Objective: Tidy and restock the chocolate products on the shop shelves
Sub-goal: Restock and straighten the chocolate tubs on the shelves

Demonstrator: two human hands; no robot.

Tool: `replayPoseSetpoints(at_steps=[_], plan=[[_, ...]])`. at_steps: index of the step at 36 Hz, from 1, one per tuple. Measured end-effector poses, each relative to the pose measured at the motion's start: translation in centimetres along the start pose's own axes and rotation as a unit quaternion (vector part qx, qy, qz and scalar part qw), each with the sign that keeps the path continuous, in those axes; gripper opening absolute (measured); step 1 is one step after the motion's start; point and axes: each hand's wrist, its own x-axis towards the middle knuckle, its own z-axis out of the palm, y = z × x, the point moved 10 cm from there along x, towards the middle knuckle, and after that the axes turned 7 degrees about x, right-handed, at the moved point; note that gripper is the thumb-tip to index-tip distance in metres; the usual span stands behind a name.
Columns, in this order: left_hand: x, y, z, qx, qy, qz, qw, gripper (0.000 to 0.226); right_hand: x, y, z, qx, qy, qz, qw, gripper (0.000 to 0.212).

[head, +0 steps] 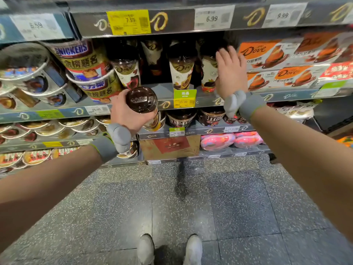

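Cup (142, 101) of Dove chocolate, dark brown lid toward camera, held in left hand (127, 113) out in front of the shelf edge (208, 101), not on it. Left fingers (150, 116) curled under and round the cup body below the lid, thumb on the near left side; lid itself clear of the grip. Cup tilted, top leaning back toward the viewer.

Right hand (230, 73) raised flat, fingers straight and slightly spread, holding nothing. Fingertips at the dark lid of the rightmost shelf cup (208, 73); contact cannot be judged from this view. Palm partly covering that cup.

On the shelf: middle Dove cup (181, 67) and left Dove cup (125, 67) upright, with a gap between them, directly above the held cup. Further cups behind, blurred.

Left of row: Snickers tubs (84, 62), stacked. Right of row: orange Dove boxes (267, 56). Green and yellow price tag (184, 98) on shelf edge, just right of the held cup. Grey wristbands on both wrists
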Motion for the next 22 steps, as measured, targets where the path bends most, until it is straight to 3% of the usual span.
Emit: replayPoseSetpoints(at_steps=[10,17,22], plan=[[-0.3,1.7,1.1,0.004,0.0,0.0,1.0,0.094,-0.1,1.0,-0.8,0.013,0.04,-0.004,0.999,0.042],[-0.1,1.8,0.8,0.004,0.016,-0.007,1.0,0.089,0.0,0.6,0.0,0.05,-0.024,-0.051,0.997,0.046],[-0.1,1.8,0.4,0.001,0.027,-0.008,1.0,0.087,0.2,0.6,0.6,0.064,-0.064,-0.037,0.995,0.047]])
